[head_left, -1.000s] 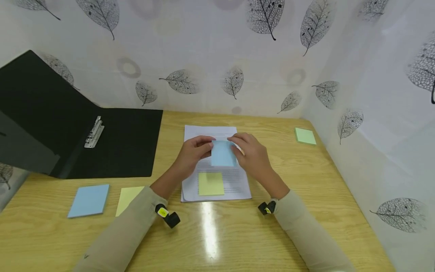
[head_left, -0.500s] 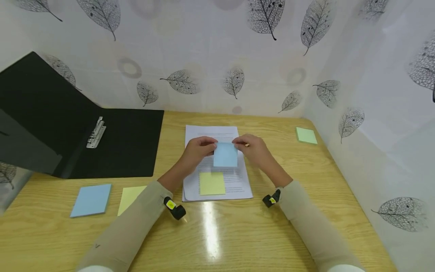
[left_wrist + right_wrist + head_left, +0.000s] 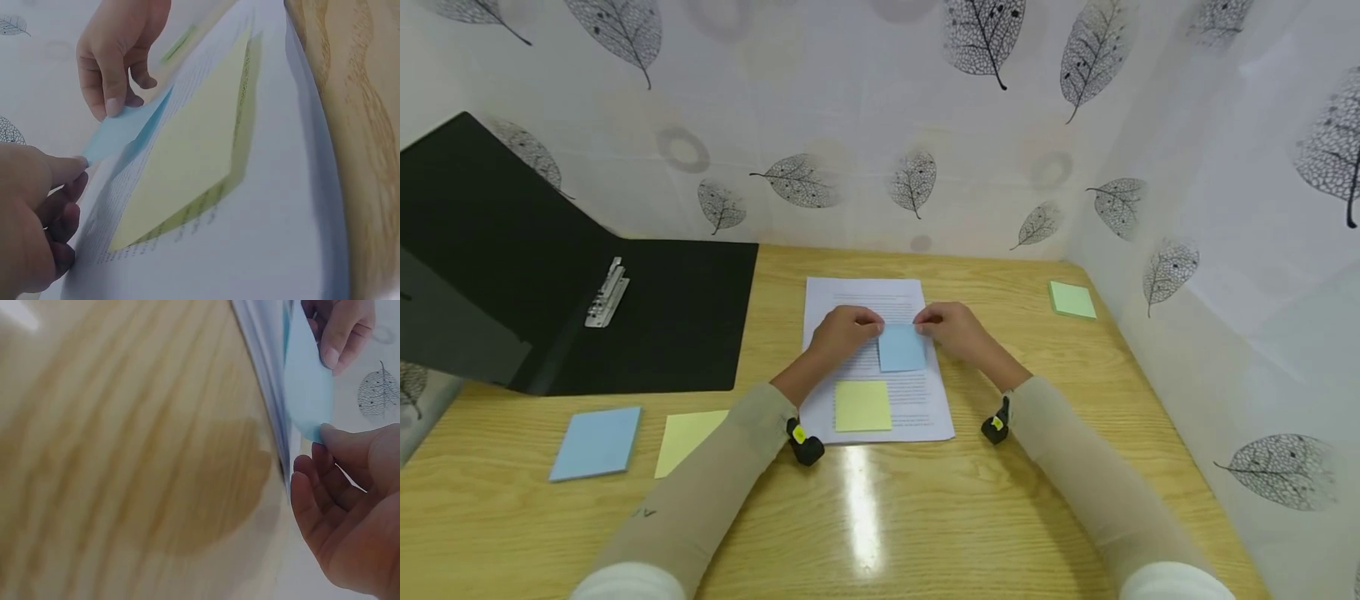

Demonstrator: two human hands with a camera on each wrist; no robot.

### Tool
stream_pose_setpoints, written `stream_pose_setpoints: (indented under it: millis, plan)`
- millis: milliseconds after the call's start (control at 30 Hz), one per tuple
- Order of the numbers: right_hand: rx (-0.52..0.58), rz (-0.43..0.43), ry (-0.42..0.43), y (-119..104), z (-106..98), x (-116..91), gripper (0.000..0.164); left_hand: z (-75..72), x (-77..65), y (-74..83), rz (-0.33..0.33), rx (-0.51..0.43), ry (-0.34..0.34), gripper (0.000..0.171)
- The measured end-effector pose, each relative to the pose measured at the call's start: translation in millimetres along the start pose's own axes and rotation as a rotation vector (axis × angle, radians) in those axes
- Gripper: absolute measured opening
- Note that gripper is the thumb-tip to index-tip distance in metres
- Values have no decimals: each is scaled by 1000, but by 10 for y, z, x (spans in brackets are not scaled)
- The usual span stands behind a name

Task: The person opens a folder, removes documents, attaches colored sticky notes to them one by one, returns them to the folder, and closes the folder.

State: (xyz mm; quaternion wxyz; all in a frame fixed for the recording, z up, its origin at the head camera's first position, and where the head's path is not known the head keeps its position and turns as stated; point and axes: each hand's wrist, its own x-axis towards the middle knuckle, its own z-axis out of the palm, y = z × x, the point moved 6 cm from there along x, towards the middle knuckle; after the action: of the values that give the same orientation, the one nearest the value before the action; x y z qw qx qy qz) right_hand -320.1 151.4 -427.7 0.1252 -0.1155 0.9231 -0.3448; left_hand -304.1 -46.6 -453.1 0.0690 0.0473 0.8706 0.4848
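Observation:
A blue sticky note [image 3: 902,348] is stretched between both hands, close over a stack of printed paper [image 3: 861,292]. My left hand [image 3: 846,332] pinches its upper left corner between thumb and fingers. At the upper right corner, my right hand [image 3: 953,327] pinches it the same way. In the left wrist view the blue note [image 3: 122,132] tilts, its lower edge hanging near the page. Below it on the same sheet lies a yellow sticky note [image 3: 862,407], whose near edge lifts off the paper in the left wrist view.
An open black folder [image 3: 685,317] with a metal clip [image 3: 607,293] stands at the left. In front of it lie a blue note pad [image 3: 597,443] and a yellow pad [image 3: 688,437], partly behind the left sleeve. A green note pad [image 3: 1072,300] sits at the back right.
Both hands have brought the blue note slightly nearer and to the right, lower over the page. The right fingers have shifted from the note's side to its upper right corner.

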Motion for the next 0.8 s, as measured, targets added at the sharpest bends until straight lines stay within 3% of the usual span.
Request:
stream_pose_setpoints:
  millis: [233,667,800]
  plan:
    - [8,3,-24,98,62,93,12,19,2,27,-24,154,38,17]
    - [-77,-41,-11,57,126,99,11,89,-38,62,-35,318,62,12]
    - [-126,-29,-17,45,125,107,12,109,-23,69,-38,322,57,14]
